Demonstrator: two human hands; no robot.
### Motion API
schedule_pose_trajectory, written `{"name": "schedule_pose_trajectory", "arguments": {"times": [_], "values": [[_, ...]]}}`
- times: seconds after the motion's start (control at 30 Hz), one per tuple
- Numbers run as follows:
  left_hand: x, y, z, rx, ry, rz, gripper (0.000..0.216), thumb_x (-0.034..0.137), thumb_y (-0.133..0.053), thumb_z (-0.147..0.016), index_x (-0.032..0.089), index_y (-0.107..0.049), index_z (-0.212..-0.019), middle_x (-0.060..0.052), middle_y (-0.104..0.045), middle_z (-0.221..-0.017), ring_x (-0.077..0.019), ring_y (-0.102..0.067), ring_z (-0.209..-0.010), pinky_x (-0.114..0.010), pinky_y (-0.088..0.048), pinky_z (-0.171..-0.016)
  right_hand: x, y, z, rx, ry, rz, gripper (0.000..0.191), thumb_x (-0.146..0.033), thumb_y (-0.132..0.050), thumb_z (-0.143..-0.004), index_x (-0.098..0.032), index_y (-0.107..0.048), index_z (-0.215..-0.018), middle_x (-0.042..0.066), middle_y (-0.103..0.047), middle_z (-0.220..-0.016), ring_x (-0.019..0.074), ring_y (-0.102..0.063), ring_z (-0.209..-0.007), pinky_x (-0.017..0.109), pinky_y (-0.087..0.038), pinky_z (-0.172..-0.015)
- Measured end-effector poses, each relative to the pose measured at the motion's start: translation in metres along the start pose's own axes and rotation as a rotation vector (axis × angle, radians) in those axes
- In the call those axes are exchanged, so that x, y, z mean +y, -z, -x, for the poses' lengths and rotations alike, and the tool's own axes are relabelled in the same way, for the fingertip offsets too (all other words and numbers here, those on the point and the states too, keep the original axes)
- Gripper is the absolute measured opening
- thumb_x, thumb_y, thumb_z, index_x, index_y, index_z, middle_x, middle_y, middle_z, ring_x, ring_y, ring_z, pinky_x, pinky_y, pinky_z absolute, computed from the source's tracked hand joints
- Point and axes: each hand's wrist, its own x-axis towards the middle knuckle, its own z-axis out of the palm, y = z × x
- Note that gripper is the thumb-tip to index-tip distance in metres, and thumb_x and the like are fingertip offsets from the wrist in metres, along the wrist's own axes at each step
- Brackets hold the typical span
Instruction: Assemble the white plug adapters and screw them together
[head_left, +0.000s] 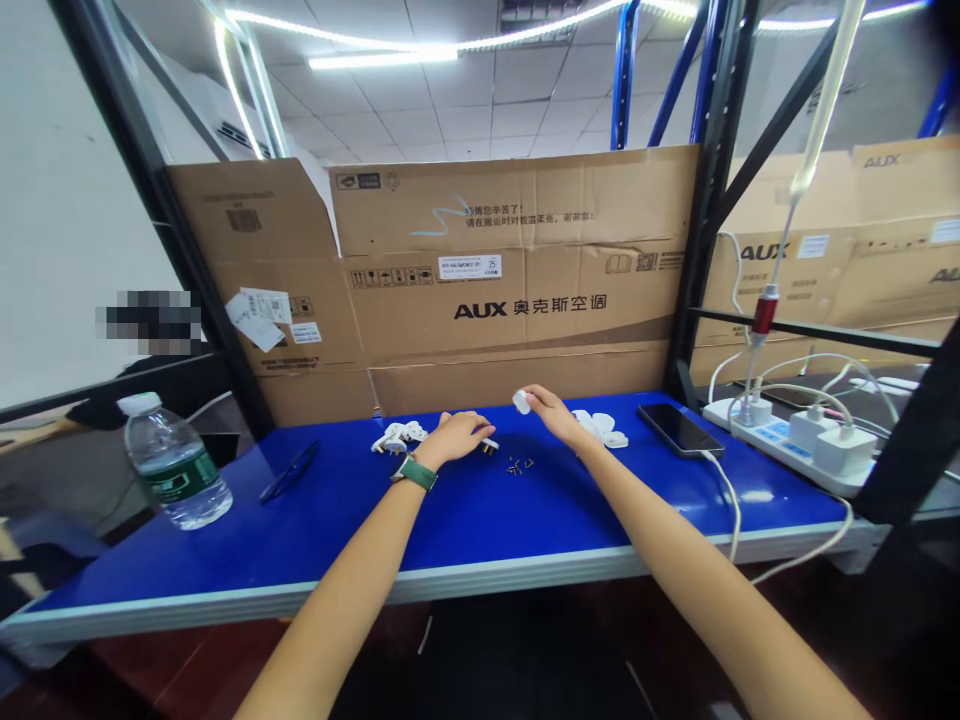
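Note:
My right hand [553, 414] pinches a small white plastic cover [521, 402] between thumb and fingers, raised just over the blue tabletop. Low over the table is my left hand [459, 437], its fingers stretched out and apart; a green-banded watch is on the wrist. Under its fingertips lies a white plug part [489, 445] with metal pins; whether they touch is unclear. Several more white plug parts [399, 437] are heaped to the left of that hand. Small brass-coloured pieces [517, 466] lie scattered between the hands. Behind my right wrist sit several white plastic covers [600, 428].
A phone [680, 430] with a white cable lies at the right, beside a power strip [795, 440] with chargers. At the left stand a water bottle [176, 465] and dark glasses [289, 472]. A cardboard panel [525, 350] closes the back. A person [161, 350] sits beyond the left post.

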Motion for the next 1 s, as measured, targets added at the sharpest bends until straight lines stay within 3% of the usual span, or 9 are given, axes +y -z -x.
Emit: {"name": "schedule_pose_trajectory", "arguments": {"times": [0.2,0.4,0.53,0.63,0.77,0.87,1.0], "values": [[-0.005,-0.003,0.003,-0.151,-0.083,-0.016,0.039,0.054,-0.045,-0.098,0.031,-0.070,-0.118,-0.004,-0.069,-0.123,-0.0271,-0.060,-0.118,-0.041,-0.034,-0.104,-0.005,-0.002,0.004,-0.084,-0.077,-0.421,0.047,-0.051,-0.031,-0.099,-0.020,-0.056,-0.124,0.012,-0.071,-0.113,0.0242,-0.068,-0.099,0.037,-0.054,-0.087],[-0.006,-0.001,0.002,-0.158,-0.042,0.039,0.040,0.047,-0.036,-0.103,0.031,-0.070,-0.117,-0.002,-0.070,-0.123,-0.0260,-0.060,-0.120,-0.042,-0.036,-0.104,-0.005,-0.003,0.007,-0.095,-0.106,-0.473,0.050,-0.055,-0.034,-0.096,-0.019,-0.055,-0.123,0.012,-0.072,-0.109,0.0227,-0.068,-0.087,0.036,-0.053,-0.081],[-0.010,-0.001,0.000,-0.146,-0.093,0.088,0.031,0.045,-0.049,-0.099,0.032,-0.071,-0.116,0.000,-0.072,-0.121,-0.0232,-0.061,-0.118,-0.035,-0.040,-0.102,-0.007,-0.003,0.008,-0.105,-0.082,-0.524,0.045,-0.056,-0.043,-0.093,-0.020,-0.058,-0.117,0.009,-0.072,-0.105,0.0199,-0.067,-0.082,0.032,-0.053,-0.074],[-0.014,-0.003,-0.003,-0.113,-0.154,0.181,0.028,0.041,-0.063,-0.091,0.027,-0.073,-0.114,-0.002,-0.073,-0.116,-0.0215,-0.065,-0.110,-0.030,-0.044,-0.097,-0.007,-0.005,0.009,-0.092,-0.072,-0.512,0.041,-0.053,-0.056,-0.089,-0.020,-0.060,-0.114,0.007,-0.071,-0.102,0.0182,-0.067,-0.079,0.029,-0.053,-0.071],[-0.018,-0.009,-0.008,-0.005,-0.139,0.354,0.053,0.036,-0.082,-0.073,0.021,-0.067,-0.122,-0.005,-0.074,-0.112,-0.0219,-0.069,-0.098,-0.029,-0.051,-0.089,-0.004,-0.009,0.008,-0.079,-0.031,-0.490,0.046,-0.045,-0.073,-0.077,-0.019,-0.061,-0.112,0.007,-0.070,-0.097,0.0183,-0.068,-0.079,0.031,-0.054,-0.073],[-0.018,-0.012,-0.011,0.095,-0.153,0.455,0.063,0.033,-0.086,-0.067,0.019,-0.064,-0.125,-0.005,-0.075,-0.104,-0.0224,-0.070,-0.095,-0.032,-0.053,-0.089,0.000,-0.012,0.006,-0.065,0.013,-0.501,0.048,-0.041,-0.080,-0.071,-0.018,-0.063,-0.110,0.007,-0.070,-0.097,0.0186,-0.069,-0.082,0.034,-0.056,-0.079],[-0.013,-0.014,-0.013,0.205,-0.178,0.550,0.063,0.031,-0.087,-0.066,0.020,-0.063,-0.122,-0.004,-0.075,-0.099,-0.0224,-0.072,-0.095,-0.035,-0.054,-0.092,0.000,-0.016,0.008,-0.088,0.126,-0.420,0.043,-0.038,-0.079,-0.075,-0.019,-0.065,-0.111,0.007,-0.070,-0.102,0.0199,-0.069,-0.094,0.035,-0.056,-0.087]]}}
